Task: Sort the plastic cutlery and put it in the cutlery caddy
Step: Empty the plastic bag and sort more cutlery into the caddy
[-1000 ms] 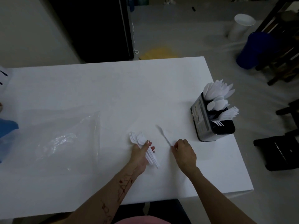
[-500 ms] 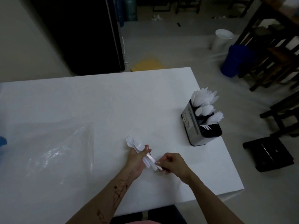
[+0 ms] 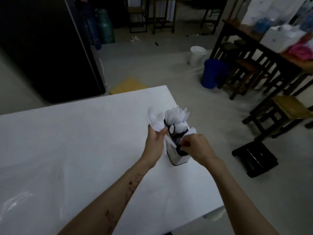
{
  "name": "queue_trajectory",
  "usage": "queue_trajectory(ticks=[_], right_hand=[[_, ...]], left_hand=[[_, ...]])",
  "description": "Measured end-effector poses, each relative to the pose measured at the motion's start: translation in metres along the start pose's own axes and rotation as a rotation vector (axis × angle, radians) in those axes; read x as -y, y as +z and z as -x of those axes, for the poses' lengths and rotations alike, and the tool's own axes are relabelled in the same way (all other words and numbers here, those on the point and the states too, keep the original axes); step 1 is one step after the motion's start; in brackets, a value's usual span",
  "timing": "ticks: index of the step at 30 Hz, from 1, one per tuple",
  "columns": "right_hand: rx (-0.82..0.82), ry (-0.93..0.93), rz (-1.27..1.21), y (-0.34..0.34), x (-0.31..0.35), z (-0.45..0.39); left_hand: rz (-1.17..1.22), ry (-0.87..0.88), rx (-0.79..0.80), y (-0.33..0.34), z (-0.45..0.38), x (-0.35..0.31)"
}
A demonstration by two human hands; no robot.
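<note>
Cutlery fans from the left hand gripping it at the caddy's nine o'clock; right hand pinches one handle, which could snag among crowded pieces.

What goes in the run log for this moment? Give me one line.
left hand: holds bunch of white plastic forks | right hand: fingers curled at silver metal cutlery caddy, contents unclear | white table

Past our white desk we see a blue bucket beside a white bin, a yellow mat on the floor, and dark wooden stools.
</note>
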State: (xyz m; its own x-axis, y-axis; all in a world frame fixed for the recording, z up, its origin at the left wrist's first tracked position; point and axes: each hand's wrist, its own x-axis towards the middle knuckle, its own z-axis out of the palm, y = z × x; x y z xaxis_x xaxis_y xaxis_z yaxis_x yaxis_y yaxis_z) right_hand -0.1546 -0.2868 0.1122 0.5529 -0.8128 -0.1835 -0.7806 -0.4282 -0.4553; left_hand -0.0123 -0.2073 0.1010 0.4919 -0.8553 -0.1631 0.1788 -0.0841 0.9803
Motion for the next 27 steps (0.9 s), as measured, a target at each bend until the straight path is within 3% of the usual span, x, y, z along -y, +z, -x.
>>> queue_trajectory(ticks=[3,12,27], right_hand=[[-0.176,-0.071,-0.075,-0.003,-0.014,-0.012],[-0.324,-0.117,-0.299,-0.01,-0.035,-0.017],[-0.418,-0.097,-0.597,0.003,-0.034,-0.018]], left_hand=[[0.037,0.009,0.0,0.03,-0.012,-0.003],[-0.06,0.059,-0.169,0.073,-0.027,0.003],[-0.226,0.143,-0.011,0.075,-0.008,0.04]])
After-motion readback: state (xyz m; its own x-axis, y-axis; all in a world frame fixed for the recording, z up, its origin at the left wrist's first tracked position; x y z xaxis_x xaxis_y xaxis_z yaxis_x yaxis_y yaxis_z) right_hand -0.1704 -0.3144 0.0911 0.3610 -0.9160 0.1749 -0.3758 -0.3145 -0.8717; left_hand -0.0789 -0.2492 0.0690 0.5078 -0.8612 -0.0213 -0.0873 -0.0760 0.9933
